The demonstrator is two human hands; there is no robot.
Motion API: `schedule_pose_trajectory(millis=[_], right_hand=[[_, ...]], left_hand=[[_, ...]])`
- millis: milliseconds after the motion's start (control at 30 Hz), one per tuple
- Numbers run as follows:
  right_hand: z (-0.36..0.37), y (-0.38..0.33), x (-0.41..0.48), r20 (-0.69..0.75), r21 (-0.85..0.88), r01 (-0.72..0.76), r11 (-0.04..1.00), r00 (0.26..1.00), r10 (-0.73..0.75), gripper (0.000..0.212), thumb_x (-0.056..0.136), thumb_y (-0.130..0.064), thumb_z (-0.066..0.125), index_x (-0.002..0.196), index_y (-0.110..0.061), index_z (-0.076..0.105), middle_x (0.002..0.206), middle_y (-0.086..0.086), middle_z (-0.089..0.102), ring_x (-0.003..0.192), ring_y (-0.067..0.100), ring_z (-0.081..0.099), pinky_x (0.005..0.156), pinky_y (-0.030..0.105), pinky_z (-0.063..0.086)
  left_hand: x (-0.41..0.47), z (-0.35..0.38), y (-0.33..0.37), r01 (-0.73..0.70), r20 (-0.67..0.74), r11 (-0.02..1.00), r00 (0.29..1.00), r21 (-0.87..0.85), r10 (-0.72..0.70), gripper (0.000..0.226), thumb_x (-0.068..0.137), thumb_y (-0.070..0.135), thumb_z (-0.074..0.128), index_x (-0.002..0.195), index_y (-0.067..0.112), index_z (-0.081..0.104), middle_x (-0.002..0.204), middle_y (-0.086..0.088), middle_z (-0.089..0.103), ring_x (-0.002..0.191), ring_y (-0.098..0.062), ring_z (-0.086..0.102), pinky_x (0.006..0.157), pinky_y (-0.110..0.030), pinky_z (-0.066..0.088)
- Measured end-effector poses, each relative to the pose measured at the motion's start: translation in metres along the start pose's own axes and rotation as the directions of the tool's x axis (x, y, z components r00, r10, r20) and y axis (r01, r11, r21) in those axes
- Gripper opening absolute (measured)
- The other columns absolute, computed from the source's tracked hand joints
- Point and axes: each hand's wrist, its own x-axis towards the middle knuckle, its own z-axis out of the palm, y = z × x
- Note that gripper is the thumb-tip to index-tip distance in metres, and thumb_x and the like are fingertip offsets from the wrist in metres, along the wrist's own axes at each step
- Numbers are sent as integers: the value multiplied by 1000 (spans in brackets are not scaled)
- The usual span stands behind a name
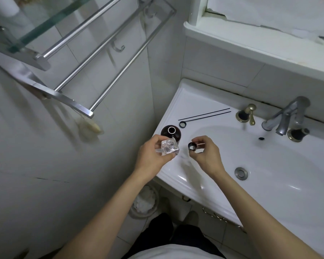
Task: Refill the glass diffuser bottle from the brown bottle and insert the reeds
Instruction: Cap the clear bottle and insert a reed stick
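Note:
My left hand (152, 155) grips a clear square glass diffuser bottle (170, 147), held upright over the sink's left rim with its mouth uncovered. A small black cap (192, 146) is pinched in the fingertips of my right hand (207, 156), a short way right of the glass bottle. Just behind the glass bottle stands the round brown bottle (171, 132), its neck uncovered, on the sink ledge. A second black cap (182, 124) lies on the ledge behind it. Two thin black reeds (206, 114) lie side by side on the ledge further back.
The white sink (204, 191) has a drain (241, 173) in its basin and a metal faucet (286, 119) with brass knobs at the back. A metal towel rack (101, 51) juts out on the left wall. A waste bin (144, 201) stands on the floor below.

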Motion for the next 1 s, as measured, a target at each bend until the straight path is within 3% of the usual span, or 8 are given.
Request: schedule_pose_trajectory(millis=[100,233,500,767,1000], right_hand=[[-21,-19,-6,51,50,37,998,998,-39,33,81,-6,79,110,-19,69,107,-8,72,93,3,67,72,17,55],[-42,-41,-18,121,98,109,989,985,-121,34,82,-2,79,112,-18,73,110,-9,71,96,3,67,73,18,56],[-63,-57,-30,199,-63,257,964,950,-241,37,80,-7,80,110,-25,71,112,-6,66,98,9,71,80,32,62],[-67,-64,-35,162,-200,343,918,935,-315,39,77,-16,83,105,-31,62,105,-19,66,93,5,69,75,37,60],[-67,-71,-33,203,-311,403,861,913,-354,27,81,-29,81,103,-36,69,101,-18,65,96,4,64,78,37,57]], left_hand=[[-1,10,-1,0,23,1000,1000,12,0,45,71,30,99,105,38,70,105,17,79,99,1,72,87,-27,61],[-3,20,2,-2,52,999,999,43,0,47,70,37,96,110,36,70,105,15,78,100,-5,73,91,-43,63],[-7,33,15,-13,103,997,995,77,5,42,77,27,93,109,38,70,105,14,76,100,-7,71,89,-39,63],[-7,36,21,-26,130,998,991,58,18,43,77,23,93,109,38,69,104,14,76,101,-7,73,91,-41,63],[-7,36,26,-33,152,998,988,45,26,45,79,25,92,116,38,69,107,16,75,106,-8,72,96,-39,61]])
